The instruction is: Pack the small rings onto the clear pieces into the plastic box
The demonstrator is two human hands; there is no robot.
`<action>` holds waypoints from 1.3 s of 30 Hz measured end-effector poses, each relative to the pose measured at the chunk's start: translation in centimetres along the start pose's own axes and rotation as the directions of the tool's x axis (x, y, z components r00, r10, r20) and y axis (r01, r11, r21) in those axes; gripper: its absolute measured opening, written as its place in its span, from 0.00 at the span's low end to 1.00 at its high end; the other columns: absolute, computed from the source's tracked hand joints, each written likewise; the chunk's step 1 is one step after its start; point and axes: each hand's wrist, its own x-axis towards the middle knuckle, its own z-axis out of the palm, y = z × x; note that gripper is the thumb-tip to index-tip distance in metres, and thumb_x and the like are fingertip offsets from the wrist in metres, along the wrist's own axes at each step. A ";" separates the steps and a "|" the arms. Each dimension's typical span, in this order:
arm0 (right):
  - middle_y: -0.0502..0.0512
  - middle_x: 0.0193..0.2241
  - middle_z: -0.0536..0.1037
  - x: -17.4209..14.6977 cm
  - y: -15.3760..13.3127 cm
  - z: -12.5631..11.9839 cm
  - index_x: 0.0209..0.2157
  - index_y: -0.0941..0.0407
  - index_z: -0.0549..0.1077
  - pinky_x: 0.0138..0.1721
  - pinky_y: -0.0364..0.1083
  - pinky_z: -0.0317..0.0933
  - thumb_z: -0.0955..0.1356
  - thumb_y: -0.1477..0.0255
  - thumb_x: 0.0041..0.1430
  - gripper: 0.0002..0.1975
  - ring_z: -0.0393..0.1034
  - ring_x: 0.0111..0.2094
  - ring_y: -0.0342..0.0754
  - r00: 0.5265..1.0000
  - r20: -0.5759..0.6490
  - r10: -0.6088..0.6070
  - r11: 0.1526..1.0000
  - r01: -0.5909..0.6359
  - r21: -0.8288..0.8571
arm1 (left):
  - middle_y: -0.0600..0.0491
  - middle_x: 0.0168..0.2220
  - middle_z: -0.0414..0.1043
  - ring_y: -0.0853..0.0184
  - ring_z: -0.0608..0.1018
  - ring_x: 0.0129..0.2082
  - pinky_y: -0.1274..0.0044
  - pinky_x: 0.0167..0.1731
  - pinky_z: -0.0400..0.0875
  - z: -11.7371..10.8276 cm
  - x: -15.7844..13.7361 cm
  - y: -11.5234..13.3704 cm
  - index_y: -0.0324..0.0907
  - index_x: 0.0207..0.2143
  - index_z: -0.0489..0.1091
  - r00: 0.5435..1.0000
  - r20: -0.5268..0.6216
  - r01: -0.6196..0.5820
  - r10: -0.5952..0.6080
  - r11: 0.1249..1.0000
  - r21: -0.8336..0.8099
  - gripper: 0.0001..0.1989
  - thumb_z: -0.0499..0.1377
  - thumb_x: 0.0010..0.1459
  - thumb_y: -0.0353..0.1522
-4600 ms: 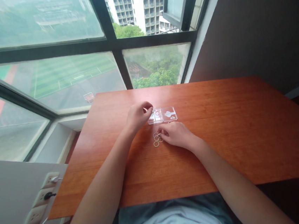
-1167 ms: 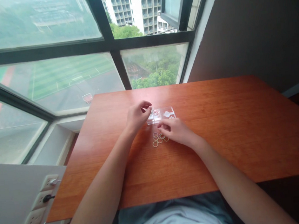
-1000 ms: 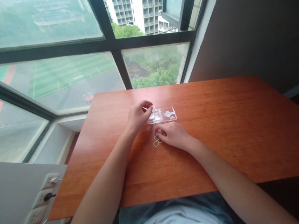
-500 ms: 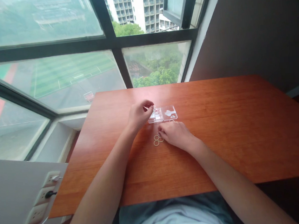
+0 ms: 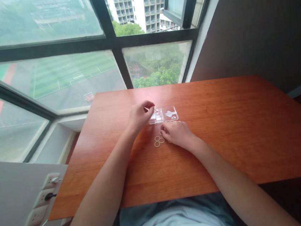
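My left hand (image 5: 141,116) is over the left part of an open clear plastic box (image 5: 170,114), its thumb and curled fingers pinched close together. Whatever lies between those fingertips is too small to make out. In front of the box, my right hand (image 5: 177,131) rests low over the table with fingers bent. Its thumb and forefinger close on a small pale ring (image 5: 161,133). Several more pale rings (image 5: 157,144) lie flat just left of that hand, and the edge of another shows beneath it. Small reddish bits sit inside the box's compartments.
The box stands on a reddish-brown wooden table (image 5: 234,129). Large windows with dark frames (image 5: 80,47) border its far and left sides. A grey wall (image 5: 264,27) rises at the right. Sockets with plugs and cables (image 5: 44,197) are at the lower left.
My right hand has shifted slightly to the right, uncovering more of the rings and part of one below it. A ring above that hand is now mostly hidden. My left hand stays put.
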 end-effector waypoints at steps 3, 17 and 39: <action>0.49 0.28 0.79 0.1 0.5 0.1 0.34 0.52 0.75 0.30 0.42 0.54 0.66 0.66 0.59 0.06 0.71 0.29 0.46 0.991 -0.128 0.038 0.993 -0.023 0.116 | 0.53 0.31 0.78 0.70 0.76 0.27 0.79 0.28 0.70 0.0 0.0 0.1 0.41 0.34 0.76 1.000 -0.006 -0.007 0.007 1.000 -0.004 0.06 0.59 0.55 0.32; 0.45 0.18 0.68 0.3 1.2 0.1 0.31 0.55 0.75 0.29 0.40 0.56 0.67 0.71 0.56 0.05 0.63 0.21 0.41 0.859 -0.498 0.118 0.953 0.042 0.299 | 0.52 0.29 0.76 0.72 0.73 0.27 0.81 0.28 0.67 0.3 -0.3 0.9 0.38 0.35 0.75 0.977 0.182 -0.084 0.114 0.983 -0.166 0.08 0.59 0.58 0.33; 0.46 0.18 0.68 0.2 1.6 -0.3 0.33 0.55 0.76 0.29 0.41 0.56 0.66 0.68 0.58 0.07 0.63 0.21 0.42 0.838 -0.531 0.126 0.958 0.037 0.286 | 0.52 0.28 0.73 0.72 0.73 0.27 0.81 0.27 0.66 0.3 -0.8 2.3 0.37 0.32 0.73 0.941 0.300 -0.050 0.154 0.943 -0.328 0.07 0.60 0.57 0.33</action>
